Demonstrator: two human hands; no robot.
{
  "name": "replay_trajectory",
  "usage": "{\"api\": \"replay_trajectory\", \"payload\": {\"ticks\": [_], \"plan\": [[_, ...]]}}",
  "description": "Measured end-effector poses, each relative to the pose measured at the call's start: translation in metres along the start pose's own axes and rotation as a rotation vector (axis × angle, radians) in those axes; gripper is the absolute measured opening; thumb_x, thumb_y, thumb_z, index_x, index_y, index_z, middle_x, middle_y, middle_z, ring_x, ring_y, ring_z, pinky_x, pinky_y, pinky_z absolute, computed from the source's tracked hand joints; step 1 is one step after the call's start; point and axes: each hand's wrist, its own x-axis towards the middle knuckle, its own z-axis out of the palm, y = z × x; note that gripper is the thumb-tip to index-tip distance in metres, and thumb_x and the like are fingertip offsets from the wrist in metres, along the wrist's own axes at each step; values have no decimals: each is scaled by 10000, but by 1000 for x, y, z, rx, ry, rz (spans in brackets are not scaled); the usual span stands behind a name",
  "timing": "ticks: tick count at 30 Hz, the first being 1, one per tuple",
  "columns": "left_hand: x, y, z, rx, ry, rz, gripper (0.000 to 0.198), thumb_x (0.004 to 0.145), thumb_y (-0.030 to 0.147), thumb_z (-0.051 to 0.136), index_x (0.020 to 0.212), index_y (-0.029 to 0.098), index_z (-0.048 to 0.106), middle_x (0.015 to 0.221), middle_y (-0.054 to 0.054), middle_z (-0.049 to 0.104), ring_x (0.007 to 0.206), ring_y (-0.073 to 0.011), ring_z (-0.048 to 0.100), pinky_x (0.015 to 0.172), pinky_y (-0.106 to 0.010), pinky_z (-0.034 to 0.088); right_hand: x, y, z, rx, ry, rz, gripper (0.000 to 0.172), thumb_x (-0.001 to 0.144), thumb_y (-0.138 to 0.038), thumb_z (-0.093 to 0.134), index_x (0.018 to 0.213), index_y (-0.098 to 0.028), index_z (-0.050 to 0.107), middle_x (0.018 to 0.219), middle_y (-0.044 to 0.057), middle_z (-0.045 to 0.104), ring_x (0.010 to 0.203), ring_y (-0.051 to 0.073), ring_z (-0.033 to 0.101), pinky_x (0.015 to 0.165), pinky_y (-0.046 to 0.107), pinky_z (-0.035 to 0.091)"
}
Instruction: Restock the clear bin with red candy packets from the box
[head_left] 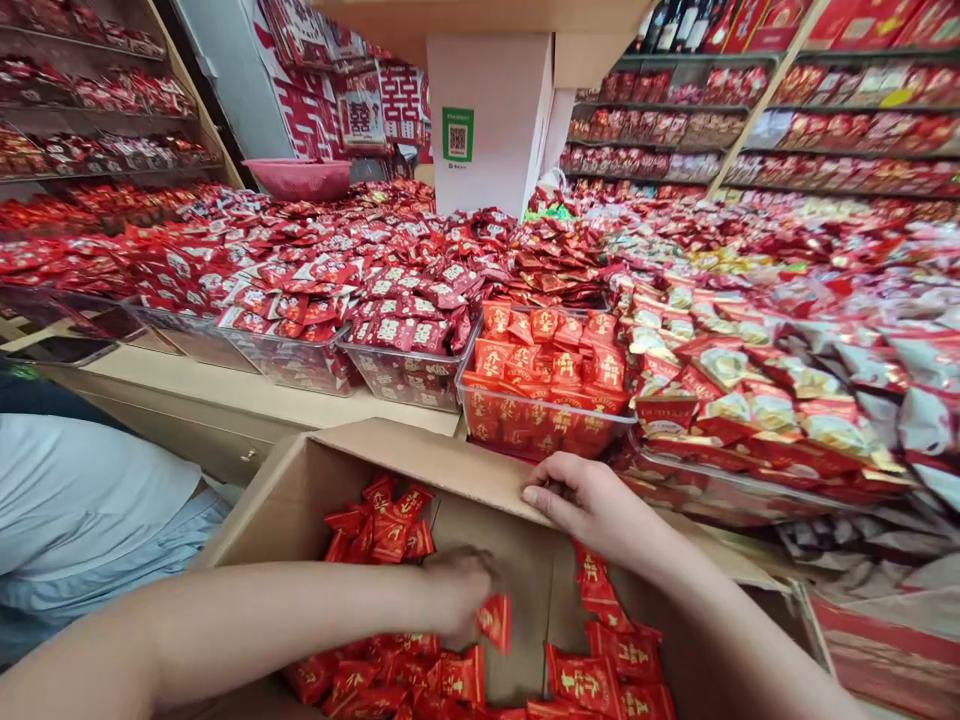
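Observation:
My left hand (459, 592) is down inside an open cardboard box (427, 458), slightly blurred. Its fingers are curled at a small red wrapped packet (495, 622) with gold print, which sticks out beside them. More red packets (394, 525) of this kind lie loose in the box, along its left side, front and right, with bare cardboard showing in the middle. My right hand (577, 492) grips the top edge of the box's far flap, thumb on the near side. Just beyond that flap, a clear plastic bin (540, 405) is heaped with matching red packets.
Other clear bins (401, 375) of wrapped sweets line the counter (300, 385). Cream-and-red packets (757, 400) are piled at right. A white pillar (487, 85), a pink basket (300, 178) and stocked shelves (667, 115) stand behind. A person in a light shirt (90, 490) is close at left.

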Motion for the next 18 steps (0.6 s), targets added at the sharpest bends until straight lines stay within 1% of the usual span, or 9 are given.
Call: {"api": "replay_trajectory", "payload": {"ticks": [3, 5, 7, 9, 11, 12, 13, 14, 18], "plan": [[-31, 21, -44, -202, -30, 224, 184, 624, 309, 676, 714, 169, 597, 775, -51, 620, 700, -206, 582, 597, -266, 444, 2, -1, 1, 3, 3, 0, 146, 810, -253, 486, 746, -169, 587, 707, 30, 601, 656, 150, 535, 602, 270, 405], [-50, 32, -79, -521, 22, 278, 177, 635, 302, 669, 714, 182, 566, 682, 9, 587, 614, -151, 556, 541, -230, 421, 3, -1, 2, 10, 5, 2, 138, 803, -233, 486, 725, -171, 582, 704, 36, 603, 657, 162, 537, 603, 282, 412], [-59, 33, -112, -901, 176, 226, 268, 600, 279, 696, 793, 186, 536, 696, 33, 581, 638, -130, 555, 567, -213, 436, 2, -2, 3, 73, 5, -14, 116, 793, -201, 488, 725, -177, 579, 729, 39, 614, 687, 176, 555, 627, 294, 430], [-57, 27, -136, -1077, 429, 148, 320, 586, 259, 704, 835, 174, 523, 746, 22, 590, 705, -136, 560, 630, -225, 452, 1, -5, 6, 213, 46, -40, 99, 788, -183, 495, 853, -192, 570, 837, 44, 625, 766, 186, 575, 673, 300, 451], [-48, 16, -148, -1037, 652, 92, 296, 614, 271, 686, 845, 156, 539, 783, -4, 599, 755, -154, 559, 676, -251, 452, -1, -8, 10, 456, 111, -51, 316, 793, -200, 514, 1102, -234, 457, 1016, 52, 591, 850, 175, 577, 734, 301, 467], [-43, 11, -149, -1003, 716, 82, 293, 631, 286, 675, 858, 150, 550, 794, -14, 604, 764, -160, 559, 684, -259, 449, -2, -9, 12, 592, 143, -49, 447, 788, -220, 538, 1195, -264, 360, 1097, 58, 556, 891, 170, 571, 761, 303, 470], [-38, 8, -149, -987, 737, 90, 299, 638, 299, 672, 868, 146, 559, 796, -19, 607, 761, -161, 559, 682, -261, 446, -2, -11, 14, 709, 172, -44, 545, 779, -240, 565, 1242, -290, 283, 1158, 61, 522, 934, 166, 559, 787, 304, 469], [-34, 6, -147, -999, 723, 110, 304, 637, 310, 675, 866, 141, 565, 786, -18, 607, 744, -156, 557, 669, -255, 444, -2, -12, 15, 790, 190, -43, 564, 775, -261, 581, 1246, -302, 273, 1180, 59, 510, 963, 164, 548, 811, 304, 462], [-32, 9, -140, -1060, 581, 195, 298, 661, 407, 647, 711, 128, 559, 622, 21, 548, 566, -98, 505, 534, -205, 409, -1, -14, 18, 757, 246, -53, 209, 815, -319, 536, 993, -210, 537, 971, 58, 611, 886, 175, 559, 789, 299, 456]]}}
